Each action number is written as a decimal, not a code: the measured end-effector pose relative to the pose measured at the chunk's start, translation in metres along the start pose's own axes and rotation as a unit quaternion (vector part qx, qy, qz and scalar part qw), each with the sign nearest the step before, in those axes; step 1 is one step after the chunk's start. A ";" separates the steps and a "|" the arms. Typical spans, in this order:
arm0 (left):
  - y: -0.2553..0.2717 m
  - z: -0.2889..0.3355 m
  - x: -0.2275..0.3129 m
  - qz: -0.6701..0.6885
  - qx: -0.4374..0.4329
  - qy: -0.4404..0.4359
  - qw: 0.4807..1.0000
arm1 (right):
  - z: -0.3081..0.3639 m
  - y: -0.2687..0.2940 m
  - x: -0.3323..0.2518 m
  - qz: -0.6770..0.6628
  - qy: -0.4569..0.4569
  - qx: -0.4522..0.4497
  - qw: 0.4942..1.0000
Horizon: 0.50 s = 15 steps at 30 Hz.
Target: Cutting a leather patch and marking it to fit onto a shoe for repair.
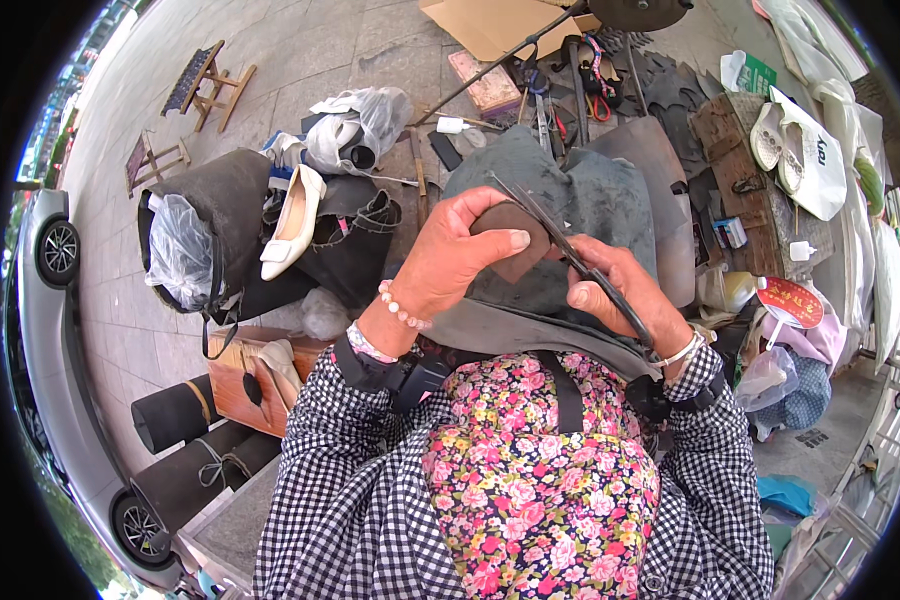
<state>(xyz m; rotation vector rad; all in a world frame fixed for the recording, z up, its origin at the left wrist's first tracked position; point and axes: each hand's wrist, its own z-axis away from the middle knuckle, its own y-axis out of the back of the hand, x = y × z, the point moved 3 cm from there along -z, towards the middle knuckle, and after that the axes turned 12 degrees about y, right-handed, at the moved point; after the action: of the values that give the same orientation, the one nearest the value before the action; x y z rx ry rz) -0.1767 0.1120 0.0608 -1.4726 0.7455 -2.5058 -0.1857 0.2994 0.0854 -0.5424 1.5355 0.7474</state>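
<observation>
My left hand [448,258] pinches a brown heel-shaped piece of sole material [513,243] between thumb and fingers, above my lap. The piece has a rounded upper edge and a narrower lower end. Closed around a long dark pair of scissors [625,305], my right hand [618,282] is just to the right of it. The blades point up and to the left, passing beside the piece's right edge; whether they touch it I cannot tell. Under both hands a dark grey-green cloth [610,200] lies over my knees, above a floral apron [540,470].
A cream shoe [295,222] lies left beside a dark bag [210,200]. Rolled sheets [175,415] are at lower left. Pliers [540,100] lie ahead among dark scraps [670,95]. On the right, a wooden box [745,150] carries pale flat shoes [790,155]. Stools [207,85] stand far left.
</observation>
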 end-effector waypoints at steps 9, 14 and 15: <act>-0.002 -0.001 0.001 -0.019 0.029 -0.008 0.999 | 0.003 0.006 0.015 0.118 0.043 0.016 0.992; 0.008 -0.008 -0.007 -0.001 0.090 -0.026 0.996 | 0.008 0.001 0.019 0.003 -0.003 0.029 1.000; 0.010 -0.009 -0.008 0.028 0.085 -0.025 0.996 | 0.007 -0.001 0.015 -0.028 -0.019 0.029 0.999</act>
<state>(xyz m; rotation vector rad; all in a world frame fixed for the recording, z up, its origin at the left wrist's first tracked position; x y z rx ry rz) -0.1810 0.1093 0.0462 -1.4302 0.5431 -2.4143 -0.1823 0.3055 0.0700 -0.5245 1.4962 0.6644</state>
